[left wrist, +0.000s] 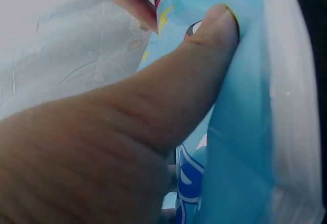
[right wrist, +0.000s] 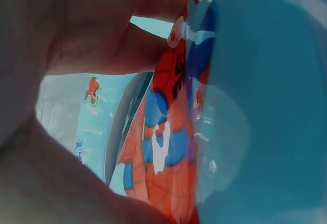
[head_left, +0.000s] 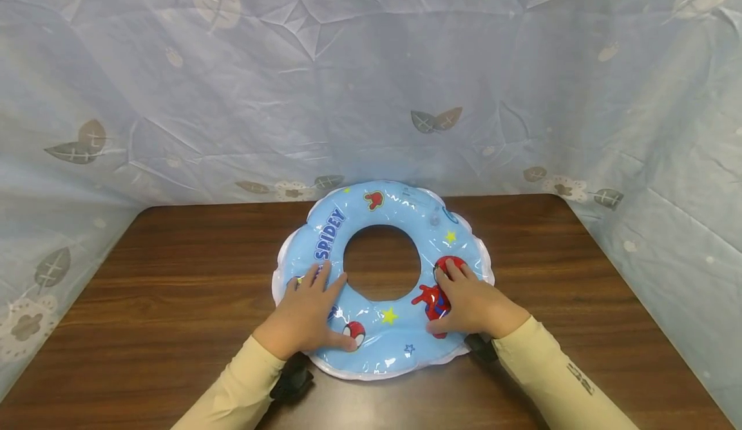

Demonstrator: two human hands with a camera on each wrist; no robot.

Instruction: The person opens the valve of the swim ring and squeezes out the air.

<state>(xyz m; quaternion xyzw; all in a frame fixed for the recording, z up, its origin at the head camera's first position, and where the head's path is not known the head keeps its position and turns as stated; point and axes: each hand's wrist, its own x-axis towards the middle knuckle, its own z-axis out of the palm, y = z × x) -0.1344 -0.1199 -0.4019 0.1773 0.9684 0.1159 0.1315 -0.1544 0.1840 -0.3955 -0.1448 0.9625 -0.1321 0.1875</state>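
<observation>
A light blue inflatable swim ring (head_left: 400, 346), printed with SPIDEY lettering, yellow stars and red figures, lies flat on the brown table, puffed with air. My left hand (head_left: 304, 317) rests on its lower left side with fingers spread and thumb by a red mask print. On the lower right side lies my right hand (head_left: 472, 301), fingers spread over a red and blue figure. In the left wrist view, the left thumb (left wrist: 204, 50) presses the ring's surface (left wrist: 240, 111) near its pale seam. The right wrist view has the right fingers touching the printed vinyl (right wrist: 168, 132).
The wood-grain table (head_left: 191, 275) extends on both sides of the ring. A pale cloth curtain (head_left: 359, 82) with leaf prints hangs behind the table and along its left and right sides. Dark wrist devices (head_left: 292, 378) sit under both wrists.
</observation>
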